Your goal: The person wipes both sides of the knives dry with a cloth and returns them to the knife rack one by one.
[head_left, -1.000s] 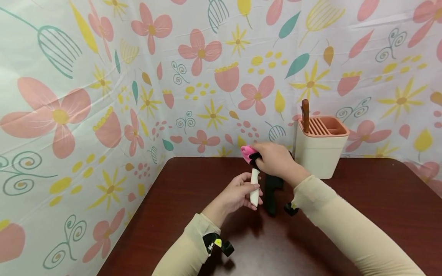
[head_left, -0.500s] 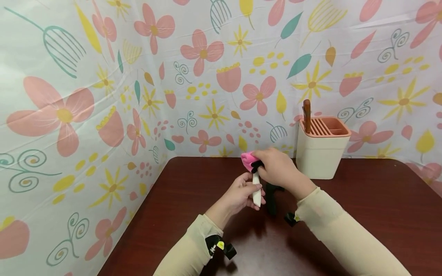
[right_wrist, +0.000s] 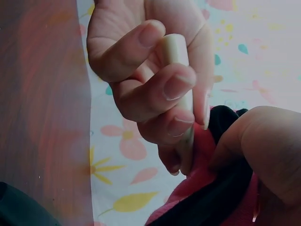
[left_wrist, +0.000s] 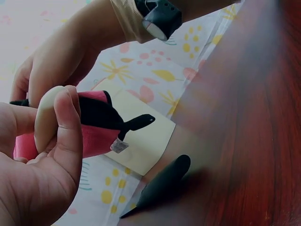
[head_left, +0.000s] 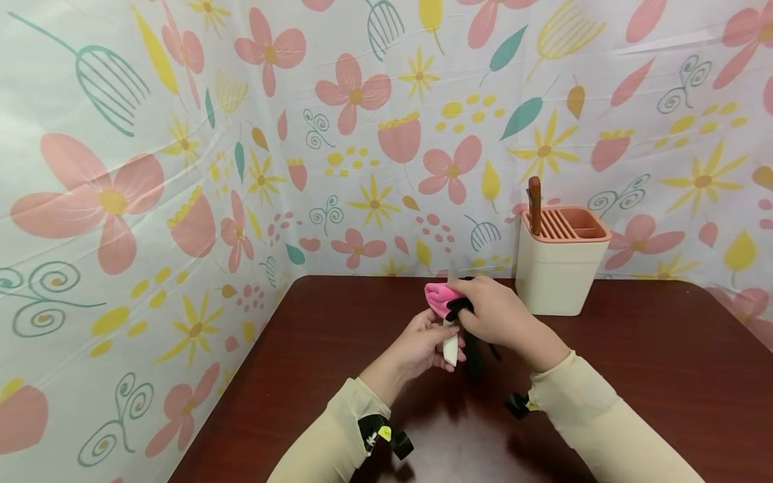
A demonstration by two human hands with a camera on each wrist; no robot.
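My left hand (head_left: pixel 419 345) grips the cream handle (head_left: pixel 450 350) of a knife, held upright over the table with the handle downward. Part of its thin blade (head_left: pixel 451 270) shows faintly above the cloth. In my right hand (head_left: pixel 498 314) is a pink cloth (head_left: pixel 438 298) with black trim, folded against the knife just above the handle. The right wrist view shows left fingers (right_wrist: pixel 176 87) curled round the handle, close to the cloth. Behind the hands a dark green handle (left_wrist: pixel 164 183) lies on the table; what it belongs to is mostly hidden.
At the back right of the brown table (head_left: pixel 664 376) stands a cream knife holder (head_left: pixel 552 278) with a slotted pink top. A brown wooden handle (head_left: pixel 535 206) sticks up from it. A flowered sheet (head_left: pixel 362 134) hangs behind and to the left.
My right hand has moved down with the cloth, along the knife towards its handle. The left hand keeps its grip nearly in place. More of the dark object behind is now covered.
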